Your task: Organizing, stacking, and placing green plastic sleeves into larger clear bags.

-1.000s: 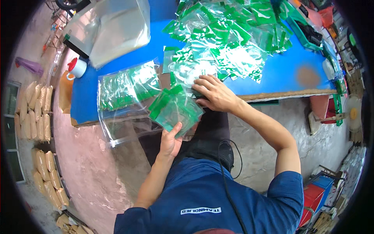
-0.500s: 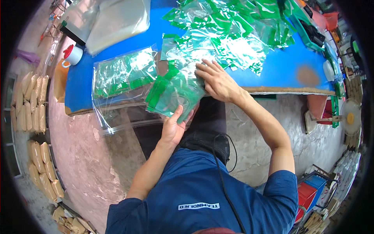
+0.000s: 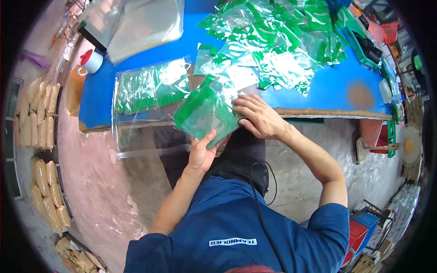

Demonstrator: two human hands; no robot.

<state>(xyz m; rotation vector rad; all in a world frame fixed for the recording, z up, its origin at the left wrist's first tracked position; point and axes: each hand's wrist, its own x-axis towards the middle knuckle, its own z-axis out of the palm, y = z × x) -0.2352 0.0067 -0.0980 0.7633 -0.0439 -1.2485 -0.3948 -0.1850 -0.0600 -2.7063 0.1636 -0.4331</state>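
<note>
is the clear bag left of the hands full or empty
Partly filled: the clear bag shows green-edged packets in its upper part, none past the table edge.

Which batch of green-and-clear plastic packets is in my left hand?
The small fanned green-and-clear stack pinched by your left hand; the large loose heap and the batch inside a clear plastic bag rest on the blue table.

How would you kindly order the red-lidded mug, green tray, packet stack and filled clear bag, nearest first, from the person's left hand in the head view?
1. Packet stack: in the left hand.
2. Filled clear bag: just left.
3. Red-lidded mug: farther left.
4. Green tray: far right.
</note>
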